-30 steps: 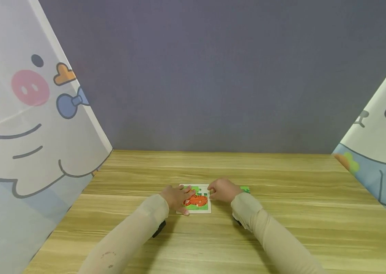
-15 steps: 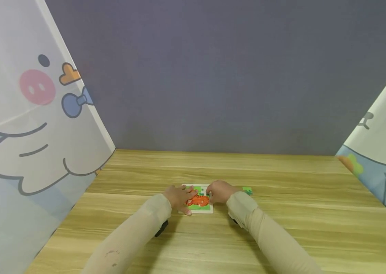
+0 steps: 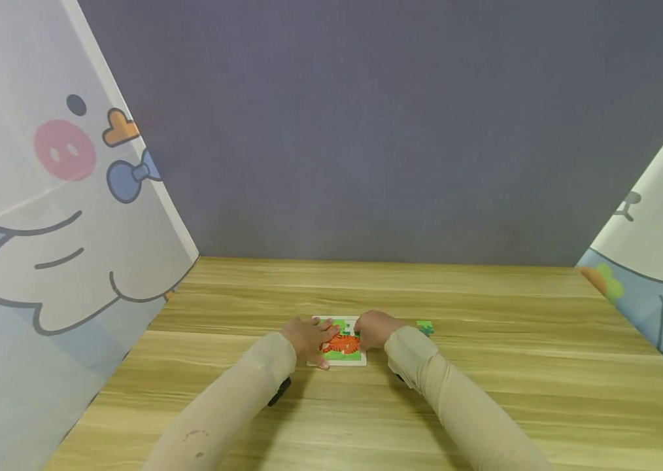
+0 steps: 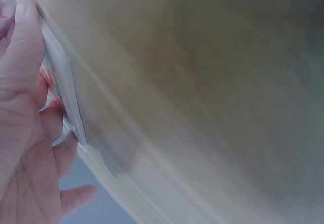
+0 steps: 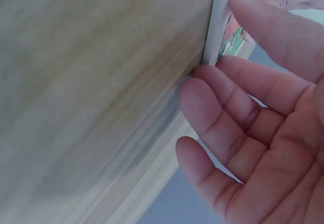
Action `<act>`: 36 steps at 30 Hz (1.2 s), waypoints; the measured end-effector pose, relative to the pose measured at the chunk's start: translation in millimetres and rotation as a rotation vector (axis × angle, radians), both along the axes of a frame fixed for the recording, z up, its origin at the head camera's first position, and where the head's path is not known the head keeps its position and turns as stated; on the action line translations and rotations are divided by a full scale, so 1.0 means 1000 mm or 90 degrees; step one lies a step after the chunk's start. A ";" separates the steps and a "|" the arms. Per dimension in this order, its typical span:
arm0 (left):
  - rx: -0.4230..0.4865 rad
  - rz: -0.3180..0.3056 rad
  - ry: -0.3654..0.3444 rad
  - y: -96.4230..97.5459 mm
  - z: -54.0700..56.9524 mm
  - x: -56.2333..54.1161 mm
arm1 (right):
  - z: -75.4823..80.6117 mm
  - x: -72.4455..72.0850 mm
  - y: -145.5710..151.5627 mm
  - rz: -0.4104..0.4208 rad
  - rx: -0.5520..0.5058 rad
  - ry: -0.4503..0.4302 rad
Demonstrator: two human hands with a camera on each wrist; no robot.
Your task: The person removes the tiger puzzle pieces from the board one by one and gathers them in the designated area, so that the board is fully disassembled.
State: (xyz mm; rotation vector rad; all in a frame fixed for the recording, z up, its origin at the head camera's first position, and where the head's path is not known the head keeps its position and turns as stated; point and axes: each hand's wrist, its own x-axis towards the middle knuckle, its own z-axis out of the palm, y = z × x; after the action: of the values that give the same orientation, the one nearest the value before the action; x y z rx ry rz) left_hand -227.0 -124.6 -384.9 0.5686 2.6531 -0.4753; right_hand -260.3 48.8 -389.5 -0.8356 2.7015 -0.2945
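A white-framed jigsaw puzzle (image 3: 337, 364) with an orange striped animal on green lies before me in the head view. My left hand (image 3: 302, 337) rests over its left part, fingers spread; in the left wrist view the thumb (image 4: 25, 37) lies along the frame. My right hand (image 3: 375, 329) is at the upper right corner, beside a white gap in the picture. In the right wrist view its thumb (image 5: 253, 19) and index finger stand apart at the frame's edge. Dark green shows beside the right fingertips; I cannot tell whether they pinch a piece.
A loose green puzzle piece (image 3: 425, 328) lies right of the right hand, partly behind it. The wooden table (image 3: 514, 392) ends at a dark grey back panel (image 3: 390, 131). White cartoon-printed panels (image 3: 25, 216) stand at both sides.
My right hand has shifted slightly left over the puzzle's upper right corner, where dark green now shows beside the fingertips. The left hand stays on the puzzle. The head view swung slightly.
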 end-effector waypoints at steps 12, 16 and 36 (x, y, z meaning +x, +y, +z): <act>-0.010 0.003 0.012 0.004 0.002 0.001 | 0.003 0.001 -0.001 -0.002 0.021 0.018; -0.014 0.002 0.011 0.005 0.002 0.001 | 0.003 0.001 0.000 -0.008 0.024 0.022; -0.002 0.000 0.007 0.002 0.001 0.003 | 0.002 -0.001 0.008 -0.024 -0.081 -0.012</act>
State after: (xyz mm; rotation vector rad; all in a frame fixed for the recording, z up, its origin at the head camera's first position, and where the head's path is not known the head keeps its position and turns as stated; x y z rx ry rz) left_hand -224.4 -122.3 -383.4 0.5664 2.6621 -0.4837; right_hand -261.3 56.8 -387.9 -0.8122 2.7059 -0.4855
